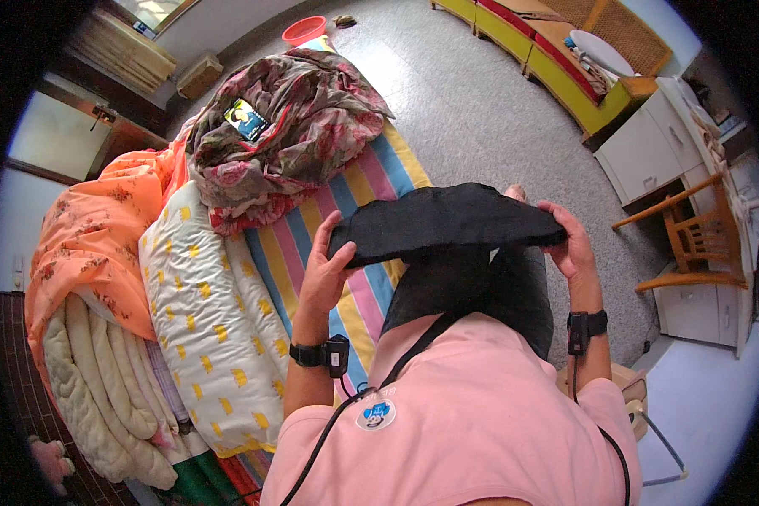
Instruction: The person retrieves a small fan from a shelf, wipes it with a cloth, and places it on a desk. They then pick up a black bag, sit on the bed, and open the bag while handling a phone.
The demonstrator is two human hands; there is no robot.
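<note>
A folded piece of black cloth, perhaps a garment, is held up level above my lap. My left hand grips its left end, thumb and fingers on either side. At the other end, my right hand holds the cloth's right tip. Below it are my dark trousers, partly hidden by the cloth. Under and left of me lies a striped bed sheet in blue, pink and yellow.
A crumpled floral quilt bears a lit phone. Left are a white quilt with yellow prints and an orange floral cover. A red basin stands on the floor. Right are a wooden chair and white cabinets.
</note>
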